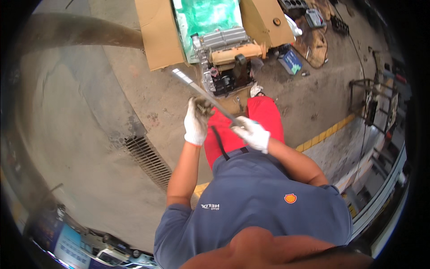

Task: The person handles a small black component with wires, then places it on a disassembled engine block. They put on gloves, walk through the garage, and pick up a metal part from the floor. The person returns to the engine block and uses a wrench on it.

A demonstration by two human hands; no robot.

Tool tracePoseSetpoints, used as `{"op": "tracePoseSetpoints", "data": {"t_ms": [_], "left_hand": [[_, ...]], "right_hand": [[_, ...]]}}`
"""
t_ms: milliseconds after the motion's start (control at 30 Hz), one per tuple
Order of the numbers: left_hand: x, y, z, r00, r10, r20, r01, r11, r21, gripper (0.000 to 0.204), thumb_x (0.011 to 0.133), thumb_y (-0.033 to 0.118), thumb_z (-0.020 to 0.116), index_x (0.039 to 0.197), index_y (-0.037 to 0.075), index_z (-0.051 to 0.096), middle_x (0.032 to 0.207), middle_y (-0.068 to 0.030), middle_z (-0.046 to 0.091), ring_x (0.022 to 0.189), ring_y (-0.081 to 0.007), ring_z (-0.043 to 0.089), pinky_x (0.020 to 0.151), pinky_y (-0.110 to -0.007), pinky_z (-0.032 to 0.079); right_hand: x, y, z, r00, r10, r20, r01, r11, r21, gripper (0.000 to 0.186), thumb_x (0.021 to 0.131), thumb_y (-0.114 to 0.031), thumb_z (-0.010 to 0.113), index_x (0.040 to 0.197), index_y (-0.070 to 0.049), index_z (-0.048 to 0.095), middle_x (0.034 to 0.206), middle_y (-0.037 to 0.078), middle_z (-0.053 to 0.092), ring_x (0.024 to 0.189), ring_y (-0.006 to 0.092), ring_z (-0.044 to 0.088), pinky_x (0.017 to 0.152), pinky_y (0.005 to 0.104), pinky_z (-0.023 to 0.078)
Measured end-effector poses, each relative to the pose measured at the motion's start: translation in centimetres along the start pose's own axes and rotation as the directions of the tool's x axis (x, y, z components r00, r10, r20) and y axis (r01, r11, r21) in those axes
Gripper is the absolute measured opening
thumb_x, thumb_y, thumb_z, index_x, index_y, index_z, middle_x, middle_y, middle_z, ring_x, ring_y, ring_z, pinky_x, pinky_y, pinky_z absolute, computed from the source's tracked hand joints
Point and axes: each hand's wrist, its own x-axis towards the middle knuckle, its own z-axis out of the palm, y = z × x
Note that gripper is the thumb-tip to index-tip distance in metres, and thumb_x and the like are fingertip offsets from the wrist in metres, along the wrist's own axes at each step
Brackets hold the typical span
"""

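Observation:
My right hand, in a white work glove, is closed around the lower end of a long, thin, flat grey metal bar. The bar slants up and to the left, and its far end is pale and bright. My left hand, gloved too and stained dark at the fingers, is curled just below the bar's middle; whether it touches the bar or holds something small is not clear. Beyond both hands an engine sits on the floor, with a tan cover along its side and dark parts at its near end.
Behind the engine an opened cardboard box holds green plastic sheeting. A blue box stands at right, near a stained board. A floor grate lies at left, a metal frame at far right.

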Motion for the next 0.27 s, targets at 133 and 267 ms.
{"op": "tracePoseSetpoints", "data": {"t_ms": [133, 267], "left_hand": [[3.8, 0.3, -1.3, 0.973, -0.138, 0.184, 0.147, 0.989, -0.031, 0.034, 0.106, 0.028, 0.057, 0.131, 0.005, 0.058, 0.108, -0.0086, 0.069, 0.089, -0.0226, 0.066, 0.075, -0.034, 0.052], [5.9, -1.4, -0.1, 0.958, -0.218, 0.188, 0.206, 0.975, 0.079, 0.035, 0.104, 0.026, 0.063, 0.132, 0.006, 0.057, 0.110, -0.0089, 0.070, 0.090, -0.0230, 0.067, 0.074, -0.034, 0.053]], "right_hand": [[-6.1, 2.9, 1.0, 0.974, 0.143, -0.175, -0.122, 0.985, 0.123, 0.031, 0.101, -0.029, 0.063, 0.121, -0.005, 0.064, 0.106, 0.015, 0.071, 0.100, 0.0259, 0.069, 0.088, 0.0370, 0.053], [-9.9, 11.2, 3.9, 0.967, 0.149, -0.209, -0.085, 0.954, 0.287, 0.029, 0.100, -0.023, 0.066, 0.127, -0.010, 0.066, 0.117, 0.011, 0.073, 0.111, 0.0276, 0.069, 0.102, 0.0341, 0.051]]}}
